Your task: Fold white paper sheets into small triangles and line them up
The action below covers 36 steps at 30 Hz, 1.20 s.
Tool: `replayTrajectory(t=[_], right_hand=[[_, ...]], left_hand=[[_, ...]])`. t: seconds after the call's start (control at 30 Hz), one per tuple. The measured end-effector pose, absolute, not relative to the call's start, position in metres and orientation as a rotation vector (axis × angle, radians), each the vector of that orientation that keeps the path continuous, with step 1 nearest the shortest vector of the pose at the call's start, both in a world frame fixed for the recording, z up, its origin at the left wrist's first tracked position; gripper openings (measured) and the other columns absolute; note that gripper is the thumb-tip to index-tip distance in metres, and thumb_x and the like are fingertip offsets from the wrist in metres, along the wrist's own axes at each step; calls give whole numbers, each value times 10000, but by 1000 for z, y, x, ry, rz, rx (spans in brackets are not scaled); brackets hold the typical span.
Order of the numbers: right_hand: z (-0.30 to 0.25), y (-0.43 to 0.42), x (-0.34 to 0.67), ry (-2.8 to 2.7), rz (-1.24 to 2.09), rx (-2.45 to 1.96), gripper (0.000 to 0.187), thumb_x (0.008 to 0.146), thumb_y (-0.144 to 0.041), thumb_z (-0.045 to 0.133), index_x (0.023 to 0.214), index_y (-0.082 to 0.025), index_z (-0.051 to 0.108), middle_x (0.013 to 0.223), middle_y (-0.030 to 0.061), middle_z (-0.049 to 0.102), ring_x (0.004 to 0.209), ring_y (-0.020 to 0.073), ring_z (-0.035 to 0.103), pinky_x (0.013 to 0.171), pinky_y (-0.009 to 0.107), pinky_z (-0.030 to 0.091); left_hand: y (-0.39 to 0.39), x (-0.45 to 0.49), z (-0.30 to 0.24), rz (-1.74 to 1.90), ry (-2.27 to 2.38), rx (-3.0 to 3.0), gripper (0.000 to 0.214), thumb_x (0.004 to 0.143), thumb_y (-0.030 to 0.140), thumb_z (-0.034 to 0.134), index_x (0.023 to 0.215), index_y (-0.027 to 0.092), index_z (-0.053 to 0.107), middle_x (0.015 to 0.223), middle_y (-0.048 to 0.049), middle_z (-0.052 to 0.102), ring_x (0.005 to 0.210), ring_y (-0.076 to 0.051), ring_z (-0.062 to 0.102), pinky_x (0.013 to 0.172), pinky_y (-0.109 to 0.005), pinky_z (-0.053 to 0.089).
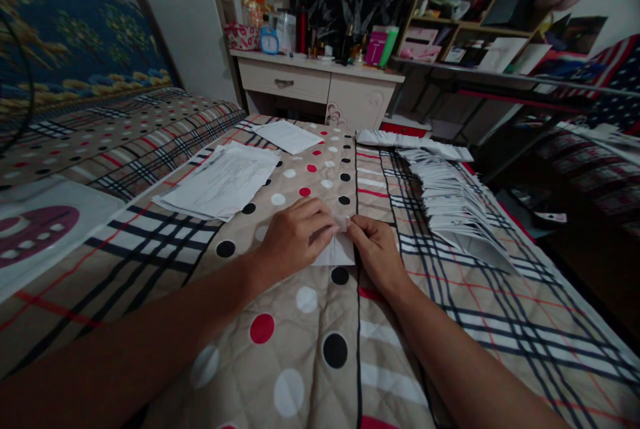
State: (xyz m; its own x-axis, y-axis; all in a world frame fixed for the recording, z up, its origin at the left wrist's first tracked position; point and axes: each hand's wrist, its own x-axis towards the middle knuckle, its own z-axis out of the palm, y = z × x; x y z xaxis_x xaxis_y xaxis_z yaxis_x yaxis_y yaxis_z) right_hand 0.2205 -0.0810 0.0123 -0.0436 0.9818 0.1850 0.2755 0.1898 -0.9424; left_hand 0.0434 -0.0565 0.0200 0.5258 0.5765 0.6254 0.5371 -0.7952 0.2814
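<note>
A small folded sheet of white paper [336, 254] lies on the patterned bedspread [305, 376] in front of me. My left hand [299, 232] is over its left side, fingers curled and pressed at its upper part. At the right edge my right hand [374, 246] pinches the paper between thumb and fingers. Both hands partly cover the sheet. Farther off to the left rests a stack of printed sheets [223, 179], with another small pile of paper [287, 136] beyond it. On the right a long row of folded papers [453, 199] lies overlapped in a curve.
A white bag with a purple print [55, 229] is at the far left of the bed. Behind the bed stands a white dresser [305, 82] holding a blue clock [269, 40], bottles and boxes. Shelves [470, 26] and a metal-framed table [520, 79] are at the right.
</note>
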Motion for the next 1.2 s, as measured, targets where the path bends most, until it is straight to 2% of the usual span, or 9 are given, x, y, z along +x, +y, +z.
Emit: replayTrajectory(t=[0.13,0.27,0.33,0.4,0.57,0.63,0.8,0.93,1.2], right_hand=[[12,-82,219,-1499,933,-1247,362,871,-410,541,592,-192,466,585,-40,361,567,107,333,518,249,256],[12,-82,218,-1464,887,-1273,356,895,-419,521,625,-188,497,586,-40,386,569,111,351,527,255,267],[12,-82,218,-1465,850,-1266,356,908,-407,510,627,-188,495,593,-38,397,580,112,364,538,255,277],[12,-82,218,-1458,838,-1254,356,914,-396,507,624,-190,483,592,-38,401,581,111,373,540,253,283],[12,-82,217,-1447,854,-1284,362,894,-402,529,600,-197,477,549,-41,428,535,109,400,514,251,294],[12,-81,217,-1438,857,-1297,353,875,-390,540,584,-200,476,534,-38,444,521,110,408,505,251,296],[9,-80,220,-1426,886,-1272,310,825,-313,528,551,-209,426,524,-49,369,520,107,353,505,253,267],[12,-83,219,-1496,977,-1204,325,802,-293,517,533,-213,355,547,-47,315,526,103,297,496,258,229],[14,-86,217,-1502,998,-1201,412,859,-422,533,547,-204,375,554,-39,336,525,96,310,483,249,228]], left_hand=[[-59,44,22,1112,945,2679,254,904,408,580,979,177,653,964,-77,653,919,-204,609,820,-347,499],[-65,45,24,1024,873,2774,553,767,592,675,1139,190,599,1089,-100,638,1000,-261,603,875,-409,499],[-68,47,25,964,907,2831,543,764,539,695,1161,185,582,1135,-106,622,1028,-273,593,883,-419,502],[-69,48,24,914,964,2884,457,785,383,693,1171,172,572,1161,-107,611,1042,-273,585,877,-411,510],[-68,47,22,893,1017,2983,323,802,118,566,1120,169,598,1096,-89,642,997,-236,606,829,-361,519],[-67,46,22,911,995,2990,272,823,125,553,1082,174,617,1065,-81,655,968,-225,614,814,-351,514],[-67,46,25,1118,908,2744,188,849,338,641,966,192,649,997,-69,668,926,-210,614,823,-348,499],[-60,48,25,1357,1065,2341,135,869,288,628,963,194,649,1007,-68,672,982,-203,612,858,-354,502],[-48,50,16,1043,1012,1606,212,799,360,675,828,151,692,783,-26,716,683,-138,649,619,-243,516]])
